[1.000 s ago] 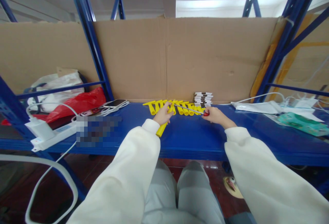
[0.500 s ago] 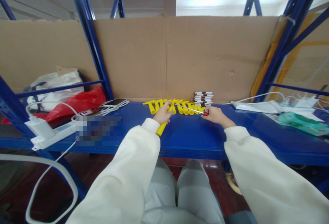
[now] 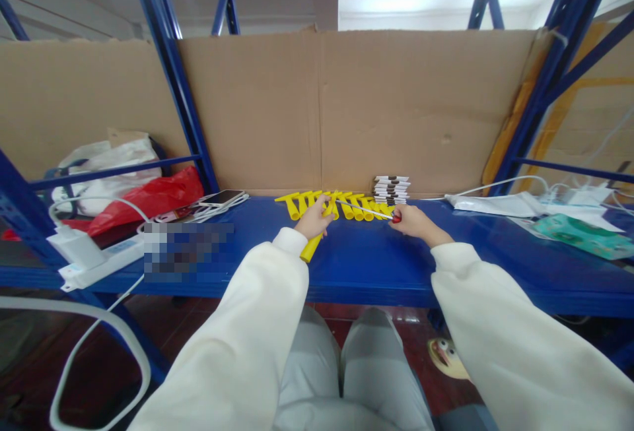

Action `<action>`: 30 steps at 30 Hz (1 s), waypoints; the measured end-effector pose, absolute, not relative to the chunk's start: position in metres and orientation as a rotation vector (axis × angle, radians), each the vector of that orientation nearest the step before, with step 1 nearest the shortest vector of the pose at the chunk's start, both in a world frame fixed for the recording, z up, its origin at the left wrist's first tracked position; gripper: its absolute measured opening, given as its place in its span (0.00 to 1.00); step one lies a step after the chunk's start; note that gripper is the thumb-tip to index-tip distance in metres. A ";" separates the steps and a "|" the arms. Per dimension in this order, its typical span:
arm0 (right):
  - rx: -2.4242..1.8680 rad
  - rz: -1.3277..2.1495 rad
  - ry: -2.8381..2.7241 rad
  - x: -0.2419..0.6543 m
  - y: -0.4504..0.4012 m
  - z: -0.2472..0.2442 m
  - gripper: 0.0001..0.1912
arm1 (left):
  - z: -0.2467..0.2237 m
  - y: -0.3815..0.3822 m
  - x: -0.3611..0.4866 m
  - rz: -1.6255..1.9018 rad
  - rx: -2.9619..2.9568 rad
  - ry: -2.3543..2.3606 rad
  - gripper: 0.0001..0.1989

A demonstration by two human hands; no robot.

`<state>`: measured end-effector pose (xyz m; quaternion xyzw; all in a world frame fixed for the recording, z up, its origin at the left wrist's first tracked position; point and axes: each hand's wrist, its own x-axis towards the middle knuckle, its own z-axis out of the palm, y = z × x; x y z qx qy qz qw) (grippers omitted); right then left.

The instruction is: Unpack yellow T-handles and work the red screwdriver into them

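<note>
My left hand (image 3: 314,218) is closed around a yellow tubular piece (image 3: 310,249), whose round end sticks out below toward me. In my right hand (image 3: 413,221) is the red handle of a screwdriver (image 3: 369,210). Its long metal shaft points left, and the tip is at the top of the yellow piece near my left fingers; whether it touches cannot be made out. Behind my hands, a row of several similar yellow pieces (image 3: 363,215) lies along the back of the blue shelf (image 3: 366,259). A stack of small white and dark packets (image 3: 391,189) stands at the row's right end.
Cardboard (image 3: 396,107) closes off the back. On the left are a power strip (image 3: 106,263), a phone (image 3: 225,197), cables and a red bag (image 3: 148,200). A white pouch (image 3: 495,205) and a green packet (image 3: 582,235) lie on the right. Blue posts frame the shelf.
Both hands, the yellow piece and the screwdriver stay in almost the same place. Below the shelf on the right, more of a pale round object with a cartoon face shows.
</note>
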<state>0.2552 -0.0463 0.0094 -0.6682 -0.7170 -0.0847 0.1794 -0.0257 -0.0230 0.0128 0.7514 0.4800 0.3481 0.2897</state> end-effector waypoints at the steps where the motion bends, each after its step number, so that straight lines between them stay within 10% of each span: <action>1: -1.884 -0.239 -2.029 0.255 -0.046 0.009 0.03 | 0.013 -0.023 -0.026 0.934 2.005 1.275 0.24; 30: -1.615 0.240 -2.219 0.252 -0.038 0.002 0.10 | 0.016 -0.029 -0.022 0.935 2.003 1.306 0.25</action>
